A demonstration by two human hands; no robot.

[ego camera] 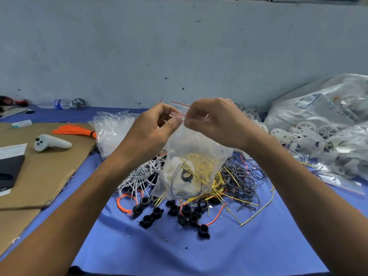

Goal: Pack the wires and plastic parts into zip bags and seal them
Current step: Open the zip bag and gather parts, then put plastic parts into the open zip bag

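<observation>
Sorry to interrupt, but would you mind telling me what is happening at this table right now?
A person's left hand and right hand pinch the red-lined top of a zip bag held over the blue table. Inside are yellow wires and a black part. Beneath lie loose wires and black plastic parts, unpacked.

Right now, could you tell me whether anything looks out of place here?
Mostly the zip bag: between the left hand and right hand, one red-edged lip stands up loose, so its mouth is unsealed.

two hands (153,126) (217,122); one filled zip bag (191,156); one controller (49,143); one bottle (59,104).
</observation>
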